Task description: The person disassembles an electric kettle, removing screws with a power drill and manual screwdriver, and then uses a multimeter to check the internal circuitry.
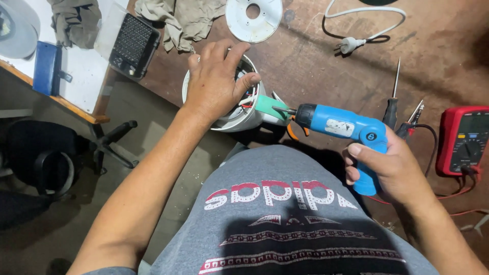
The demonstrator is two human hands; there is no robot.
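blue plastic electric screwdriver [346, 130] sits in the right hand [389, 170], fingers wrapped tight round its grip, its bit at a green part [269, 106] on a round white lamp housing [239, 116]. the left hand [216, 84] lies spread over the housing's open top, steadying it at the edge of the brown workbench [326, 66]. wires [248, 94] show inside. the shell looks light, stiff and smooth, probably brittle; best held by its rim. a red meter [466, 140] lies to the right.
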